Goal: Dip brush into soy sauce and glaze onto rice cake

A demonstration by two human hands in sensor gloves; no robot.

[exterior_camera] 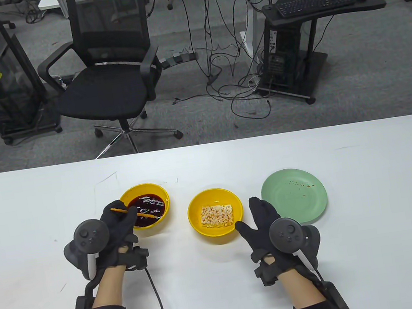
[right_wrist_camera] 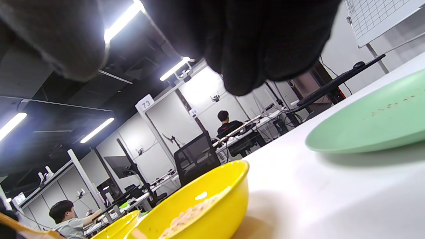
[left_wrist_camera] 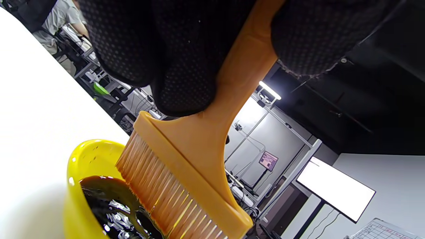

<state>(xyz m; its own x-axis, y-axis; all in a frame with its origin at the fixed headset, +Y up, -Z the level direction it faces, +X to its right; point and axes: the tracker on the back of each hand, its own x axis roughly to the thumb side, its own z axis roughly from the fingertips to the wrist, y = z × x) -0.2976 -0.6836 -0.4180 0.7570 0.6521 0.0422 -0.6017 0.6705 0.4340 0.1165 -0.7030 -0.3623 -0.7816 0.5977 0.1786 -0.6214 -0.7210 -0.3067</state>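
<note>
White table (exterior_camera: 227,298) fills the lower half of the table view, with grey office carpet behind it across the upper half, a black mesh chair (exterior_camera: 108,72) at upper left and a stand with a keyboard (exterior_camera: 316,2) at upper right.

On the table, a pale green plate (exterior_camera: 307,209) sits right of centre, its face speckled with a few dark drops. At centre is a yellow bowl (exterior_camera: 195,214) holding the rice cake (exterior_camera: 216,215), a pale rectangular block lying flat inside it. Left of that bowl, a second yellow bowl (exterior_camera: 163,197) holds dark soy sauce (exterior_camera: 148,209).

The left hand (exterior_camera: 117,224), at lower left, is closed around the orange brush (exterior_camera: 133,213), gloved fingers (left_wrist_camera: 176,76) wrapped on its handle. The hand sits at the near-left rim of the sauce bowl, and the brush slants across it toward the right. The left wrist view shows the bristles (left_wrist_camera: 166,196) angled down with their tips in the sauce.

The right hand (exterior_camera: 267,226), at lower right, holds nothing: its fingers are extended together and the thumb is spread toward the rice cake bowl. It lies between that bowl and the green plate, palm toward the table; whether it touches the surface cannot be told.
</note>
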